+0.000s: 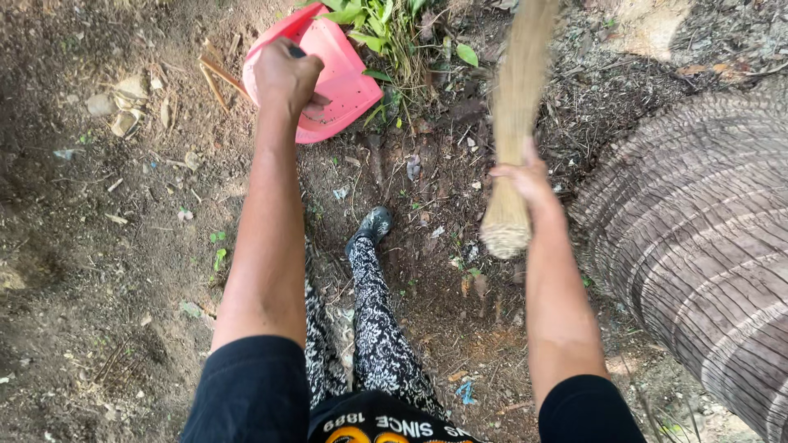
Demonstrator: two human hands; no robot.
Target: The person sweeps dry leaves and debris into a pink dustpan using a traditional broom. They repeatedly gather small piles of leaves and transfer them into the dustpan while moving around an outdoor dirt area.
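Head view. Left hand (285,75) is closed around the dark handle of a pink plastic dustpan (332,70), which is held low over the bare dirt ground (107,246), its far edge beside a clump of green weeds (386,25). Judged light, stiff and thin-walled; the smooth plastic could slip, so the handle, where the grip already sits, looks the best hold.

Right hand (525,176) is wrapped around a straw broom (515,107), about a third of the way up from the bound stub end that points toward the camera; the bristles fan out and away at the top of the frame. Judged light, with springy bristles and a firm bound neck, which suits the grip best.

A ridged grey palm trunk (706,246) lies just right of the right arm. Patterned trouser leg and dark shoe (373,223) stand between the arms. Dry leaves and twigs scattered on the ground.
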